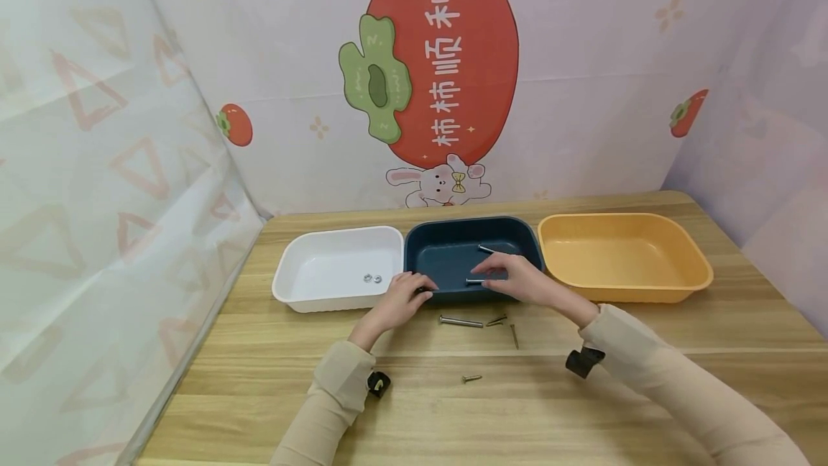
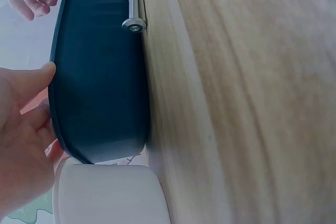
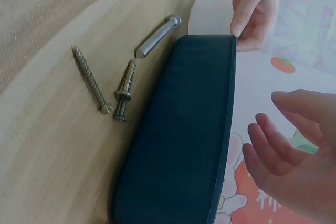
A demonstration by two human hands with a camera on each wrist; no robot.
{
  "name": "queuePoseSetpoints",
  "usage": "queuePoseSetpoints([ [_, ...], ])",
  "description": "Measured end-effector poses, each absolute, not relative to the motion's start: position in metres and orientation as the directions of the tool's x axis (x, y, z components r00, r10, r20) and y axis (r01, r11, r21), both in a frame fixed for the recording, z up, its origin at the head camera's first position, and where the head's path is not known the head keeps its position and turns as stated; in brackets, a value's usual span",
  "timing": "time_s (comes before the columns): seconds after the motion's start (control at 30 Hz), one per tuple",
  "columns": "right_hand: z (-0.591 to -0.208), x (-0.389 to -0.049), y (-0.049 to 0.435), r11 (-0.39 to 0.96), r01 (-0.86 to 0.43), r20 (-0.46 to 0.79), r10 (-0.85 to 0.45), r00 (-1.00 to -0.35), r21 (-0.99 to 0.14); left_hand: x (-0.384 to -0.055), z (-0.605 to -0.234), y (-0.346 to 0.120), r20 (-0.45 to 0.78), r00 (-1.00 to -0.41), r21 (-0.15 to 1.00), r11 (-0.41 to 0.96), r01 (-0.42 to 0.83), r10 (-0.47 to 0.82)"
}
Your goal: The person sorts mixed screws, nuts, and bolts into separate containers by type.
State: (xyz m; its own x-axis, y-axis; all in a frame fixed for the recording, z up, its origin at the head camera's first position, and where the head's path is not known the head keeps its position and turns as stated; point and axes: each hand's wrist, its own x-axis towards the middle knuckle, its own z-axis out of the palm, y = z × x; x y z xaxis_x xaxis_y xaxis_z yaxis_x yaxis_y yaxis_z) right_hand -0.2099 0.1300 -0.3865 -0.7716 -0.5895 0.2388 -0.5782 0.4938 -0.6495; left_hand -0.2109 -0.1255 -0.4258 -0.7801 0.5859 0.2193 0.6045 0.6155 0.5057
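Observation:
The dark blue tray (image 1: 446, 232) sits in the middle of the row. My left hand (image 1: 402, 297) grips its near left corner, and the left wrist view shows the thumb (image 2: 39, 80) on the outer rim with the fingers over the inner side. Over the same tray hovers my right hand (image 1: 517, 279). Its thumb and fingers stand apart with nothing between them in the right wrist view. Two bolts lie in the tray, one farther back (image 1: 486, 249) and one beneath the right fingertips (image 1: 474, 281). A long bolt (image 1: 461, 321) lies on the wood before the tray.
At the left stands a white tray (image 1: 304, 257) with two small nuts (image 1: 372, 278); a yellow tray (image 1: 621, 288) stands at the right. Several screws lie loose on the table, including an upright-pointing one (image 1: 514, 336) and a short one (image 1: 472, 378) nearer the front.

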Motion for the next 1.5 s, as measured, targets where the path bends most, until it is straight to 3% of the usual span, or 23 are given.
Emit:
queuePoseSetpoints([
  [0.33, -0.392, -0.198, 0.125, 0.427, -0.606, 0.255, -0.634, -0.73, -0.671, -0.211, -0.426, -0.125, 0.239, -0.777, 0.492, 0.617, 0.614, 0.583],
  [0.9, -0.41, -0.185, 0.113, 0.432, -0.54, 0.128, -0.684, -0.718, -0.722, -0.21, -0.426, -0.125, 0.236, -0.781, 0.506, 0.613, 0.607, 0.579],
  [1.5, -0.434, -0.187, 0.105, 0.446, -0.577, 0.13, -0.704, -0.698, -0.684, -0.21, -0.425, -0.125, 0.22, -0.783, 0.504, 0.62, 0.602, 0.581],
])
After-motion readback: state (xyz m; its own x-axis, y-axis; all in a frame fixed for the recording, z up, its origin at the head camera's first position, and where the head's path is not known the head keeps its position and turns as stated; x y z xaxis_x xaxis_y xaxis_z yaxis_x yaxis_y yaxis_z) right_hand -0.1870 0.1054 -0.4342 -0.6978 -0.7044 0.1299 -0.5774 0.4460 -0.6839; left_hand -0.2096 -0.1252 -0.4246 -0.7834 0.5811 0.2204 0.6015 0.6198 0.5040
